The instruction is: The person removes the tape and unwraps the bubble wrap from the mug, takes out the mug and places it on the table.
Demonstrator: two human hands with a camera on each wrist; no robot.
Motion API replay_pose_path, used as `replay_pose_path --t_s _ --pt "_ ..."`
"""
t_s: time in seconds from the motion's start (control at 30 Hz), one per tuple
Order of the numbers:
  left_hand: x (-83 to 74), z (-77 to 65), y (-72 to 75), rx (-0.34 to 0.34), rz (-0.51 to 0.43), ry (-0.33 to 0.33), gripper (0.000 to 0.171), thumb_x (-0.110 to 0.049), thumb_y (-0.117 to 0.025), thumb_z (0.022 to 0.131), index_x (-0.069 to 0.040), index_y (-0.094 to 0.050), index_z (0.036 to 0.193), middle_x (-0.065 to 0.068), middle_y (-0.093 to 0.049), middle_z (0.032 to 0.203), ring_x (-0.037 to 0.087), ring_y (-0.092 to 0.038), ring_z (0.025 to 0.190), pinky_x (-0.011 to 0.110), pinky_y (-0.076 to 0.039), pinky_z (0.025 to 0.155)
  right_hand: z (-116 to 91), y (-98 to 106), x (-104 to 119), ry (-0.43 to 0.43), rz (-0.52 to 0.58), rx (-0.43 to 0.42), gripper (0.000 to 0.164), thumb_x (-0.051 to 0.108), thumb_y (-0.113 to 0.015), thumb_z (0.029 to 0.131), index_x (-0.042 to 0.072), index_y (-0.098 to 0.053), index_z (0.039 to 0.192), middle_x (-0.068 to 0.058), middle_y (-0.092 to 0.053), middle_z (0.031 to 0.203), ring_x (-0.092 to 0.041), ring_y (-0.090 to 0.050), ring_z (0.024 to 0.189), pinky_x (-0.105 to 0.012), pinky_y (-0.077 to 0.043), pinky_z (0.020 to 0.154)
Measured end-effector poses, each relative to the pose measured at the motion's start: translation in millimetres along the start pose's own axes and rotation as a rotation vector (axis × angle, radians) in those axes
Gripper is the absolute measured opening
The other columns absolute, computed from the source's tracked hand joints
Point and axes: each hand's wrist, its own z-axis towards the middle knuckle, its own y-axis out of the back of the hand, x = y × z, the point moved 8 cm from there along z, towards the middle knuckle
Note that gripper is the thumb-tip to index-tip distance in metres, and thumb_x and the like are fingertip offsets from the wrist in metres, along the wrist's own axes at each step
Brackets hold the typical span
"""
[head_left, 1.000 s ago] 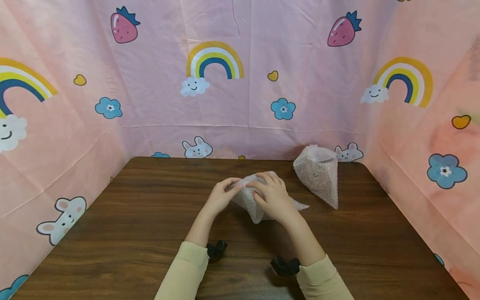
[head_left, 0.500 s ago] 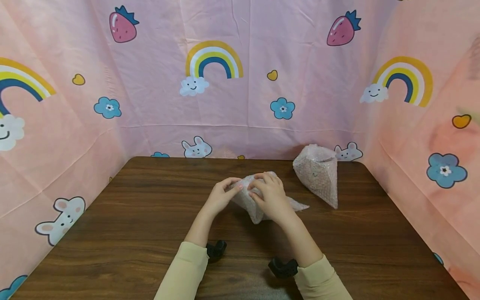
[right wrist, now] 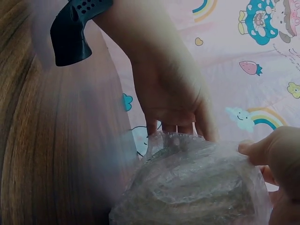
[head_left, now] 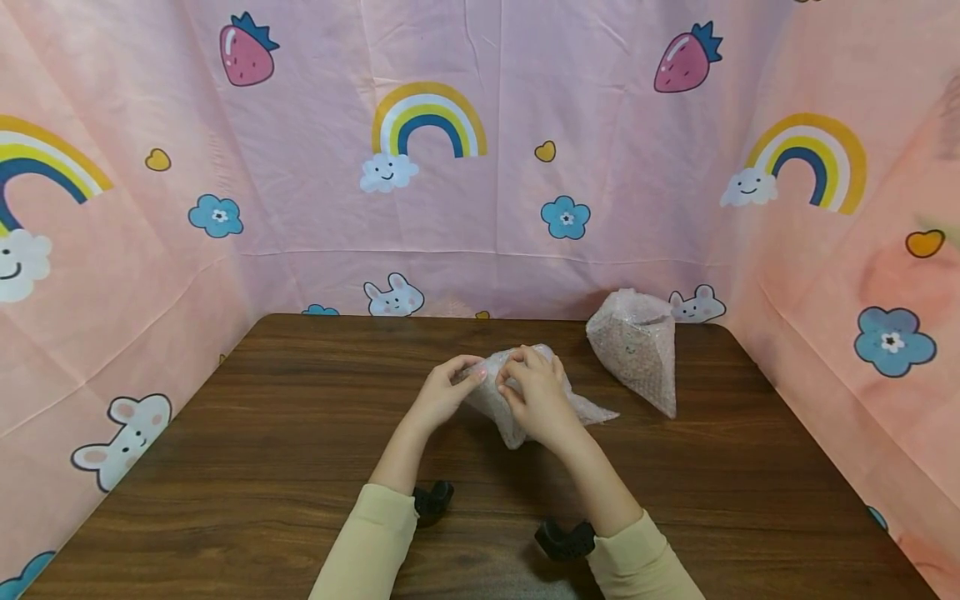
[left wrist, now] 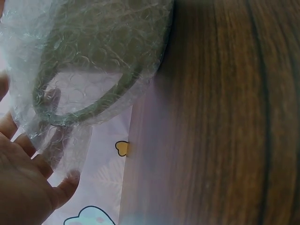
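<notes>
A bundle of bubble wrap (head_left: 501, 417) lies mid-table in the head view. Through the clear wrap, the left wrist view shows a green thing with a loop handle (left wrist: 101, 108), like a mug. My left hand (head_left: 438, 396) grips the wrap at the bundle's left; in the left wrist view its thumb (left wrist: 68, 190) lies near a loose corner, with fingers behind the plastic. On top of the bundle, my right hand (head_left: 542, 400) pinches the wrap between thumb and fingertips. In the right wrist view, that thumb (right wrist: 251, 151) presses the wrap's edge.
A second bubble-wrapped bundle (head_left: 633, 354) stands at the back right of the dark wooden table (head_left: 315, 400). A loose wrap tail (head_left: 596, 410) points right from the nearer bundle. A patterned pink cloth (head_left: 450, 217) hangs around the table's back and sides.
My right hand has drawn its thumb and fingers together into a pinch and shifted slightly left over the bundle. The left hand and the second bundle have stayed in place.
</notes>
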Motion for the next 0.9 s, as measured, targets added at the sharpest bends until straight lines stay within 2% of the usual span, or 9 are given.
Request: replay_pose_path --t_s 0.17,0.4,0.63,0.77,0.9 --pt "0.2 0.9 -1.7 0.001 0.014 0.000 0.033 -0.029 -0.060 0.096 -0.007 -0.063 0.121 0.008 -0.062 0.121 0.025 -0.057 0.106 0.042 -0.049 0.085 -1.1 1.0 -2.7 -0.003 0.081 0.034 0.007 0.009 -0.067 0.089 0.012 -0.061 0.087 -0.011 -0.054 0.117 -0.038 -0.035 0.131 -0.074 -0.008 0.099" --pt "5.3 1.9 0.3 -0.019 -0.002 0.005 0.034 -0.026 -0.058 0.098 -0.004 -0.061 0.124 0.014 -0.059 0.124 0.029 -0.054 0.114 0.046 -0.045 0.092 0.5 21.6 -8.1 -0.029 0.448 -0.028 0.007 0.004 -0.058 0.095 0.006 -0.057 0.089 -0.013 -0.053 0.114 -0.036 -0.037 0.130 -0.059 -0.028 0.104" --pt "3.7 1.7 0.5 -0.010 0.003 0.018 0.033 -0.026 -0.057 0.098 -0.005 -0.060 0.123 0.012 -0.059 0.125 0.028 -0.053 0.116 0.045 -0.044 0.093 0.3 30.3 -13.8 -0.072 0.534 -0.051 0.003 0.005 -0.061 0.094 0.005 -0.059 0.091 -0.018 -0.054 0.117 -0.032 -0.039 0.130 -0.055 -0.025 0.107" --pt "4.3 1.6 1.2 -0.005 0.006 0.030 0.031 -0.026 -0.058 0.098 -0.007 -0.061 0.122 0.010 -0.059 0.124 0.026 -0.053 0.115 0.045 -0.044 0.093 -0.1 35.1 -18.4 -0.082 0.573 -0.090 0.004 0.002 -0.061 0.093 0.000 -0.061 0.096 -0.021 -0.054 0.119 -0.032 -0.043 0.125 -0.054 -0.027 0.106" --pt "5.4 0.7 1.9 0.007 0.017 0.028 0.031 -0.027 -0.058 0.098 -0.008 -0.062 0.121 0.010 -0.060 0.124 0.026 -0.054 0.111 0.044 -0.045 0.090 -1.6 47.5 -12.8 -0.083 0.615 -0.137 0.007 -0.003 -0.061 0.092 -0.007 -0.061 0.097 -0.026 -0.054 0.119 -0.033 -0.047 0.119 -0.053 -0.030 0.105"
